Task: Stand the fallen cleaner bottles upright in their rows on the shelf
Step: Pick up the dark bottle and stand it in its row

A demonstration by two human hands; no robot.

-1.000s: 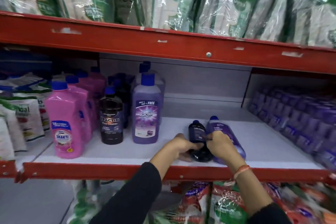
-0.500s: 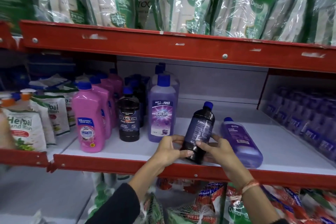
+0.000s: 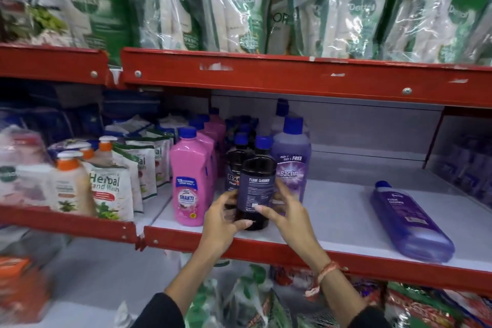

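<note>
Both hands, left hand (image 3: 222, 224) and right hand (image 3: 286, 212), now grip the dark floor cleaner bottle (image 3: 256, 189), raised upright at the shelf (image 3: 332, 210) front edge, leaving the purple bottle (image 3: 410, 224) fallen.

Bare shelf (image 3: 332, 210) (mid-row) before fallen purple bottle (image 3: 407, 224).
</note>
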